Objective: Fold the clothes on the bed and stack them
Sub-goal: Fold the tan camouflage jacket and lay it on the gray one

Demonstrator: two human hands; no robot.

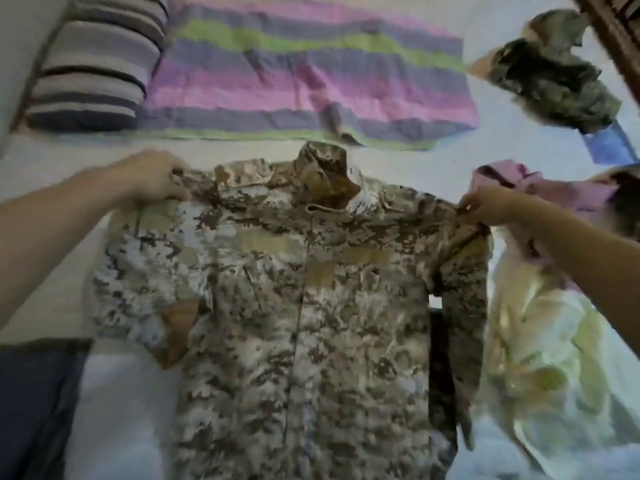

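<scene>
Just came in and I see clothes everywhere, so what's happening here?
A person is holding a camouflage jacket up by its shoulders over the bed, the left hand on one shoulder and the right hand pinching the other. It is not folded yet. More unfolded clothes lie to the right.

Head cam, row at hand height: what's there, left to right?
Left hand → camo jacket → right hand → pink garment
</scene>
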